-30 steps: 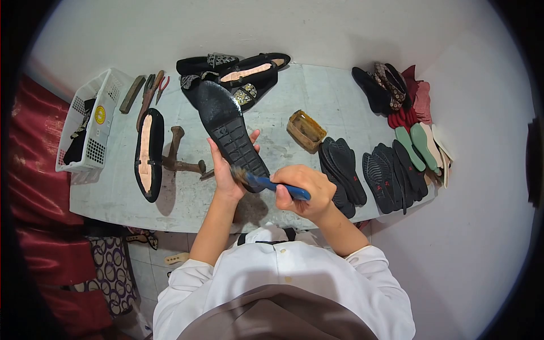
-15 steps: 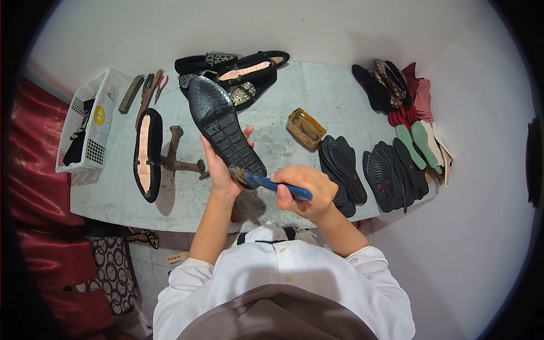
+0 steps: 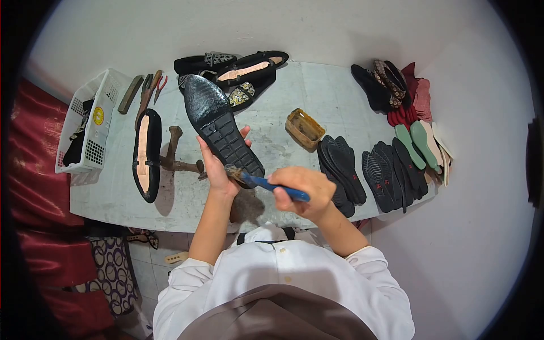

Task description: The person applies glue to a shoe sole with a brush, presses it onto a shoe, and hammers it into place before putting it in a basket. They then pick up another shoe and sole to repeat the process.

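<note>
A black shoe sole [image 3: 225,136], its tread facing up and its front part glossy, rests in my left hand [image 3: 218,170], whose fingers wrap round its edges. My right hand [image 3: 306,191] is closed on the blue handle of a brush [image 3: 266,183]. The bristles touch the lower left edge of the sole, near my left hand's fingers. A tan tub [image 3: 305,130] with amber residue stands beyond my right hand. Left of the sole lies an upturned black shoe [image 3: 148,156] with a pale underside, beside a metal shoe anvil [image 3: 173,153].
Several black shoes [image 3: 243,76] are piled at the back. Stacks of black soles [image 3: 343,173] and green insoles [image 3: 419,141] lie at the right, with more shoes [image 3: 381,88] behind. Pliers [image 3: 161,88] and a white basket [image 3: 96,133] are at the left of the table [image 3: 113,198].
The sole has shifted slightly left with my left hand. The brush has moved a little left and up along the sole's lower edge.
</note>
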Available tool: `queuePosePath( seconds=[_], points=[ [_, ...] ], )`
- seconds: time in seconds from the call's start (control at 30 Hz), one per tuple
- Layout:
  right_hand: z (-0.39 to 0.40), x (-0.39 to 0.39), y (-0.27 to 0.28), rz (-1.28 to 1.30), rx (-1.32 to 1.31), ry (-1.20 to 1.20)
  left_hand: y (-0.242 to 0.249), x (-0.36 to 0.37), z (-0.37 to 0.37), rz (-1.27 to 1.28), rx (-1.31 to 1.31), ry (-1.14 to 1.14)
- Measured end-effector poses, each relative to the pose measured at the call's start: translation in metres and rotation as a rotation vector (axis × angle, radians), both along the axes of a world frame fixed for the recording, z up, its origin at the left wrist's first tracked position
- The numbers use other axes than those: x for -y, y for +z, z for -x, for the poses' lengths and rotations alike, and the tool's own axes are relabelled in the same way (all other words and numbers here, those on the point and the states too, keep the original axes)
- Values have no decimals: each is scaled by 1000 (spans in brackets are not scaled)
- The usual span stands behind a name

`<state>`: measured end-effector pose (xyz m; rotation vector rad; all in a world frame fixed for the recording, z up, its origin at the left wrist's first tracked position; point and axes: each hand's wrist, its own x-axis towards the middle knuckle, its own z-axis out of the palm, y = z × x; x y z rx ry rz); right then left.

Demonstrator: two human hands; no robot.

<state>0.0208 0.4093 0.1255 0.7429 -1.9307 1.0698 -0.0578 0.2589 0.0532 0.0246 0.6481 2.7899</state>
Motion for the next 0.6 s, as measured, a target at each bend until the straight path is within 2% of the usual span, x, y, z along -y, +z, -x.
queuePosePath(
  seconds=[0.13, 0.23, 0.4, 0.6],
  points=[
    [-8, 3, -3, -82, 23, 32, -2, 4, 4, 39, -45, 32],
    [-12, -3, -2, -130, 76, 55, -4, 8, 6, -44, -90, 17],
    [-10, -18, 0, -137, 93, 99, -3, 8, 3, -1, -32, 40],
    [-9, -8, 0, -80, -51, 130, 8, 6, -1, -17, -36, 20]
  ],
)
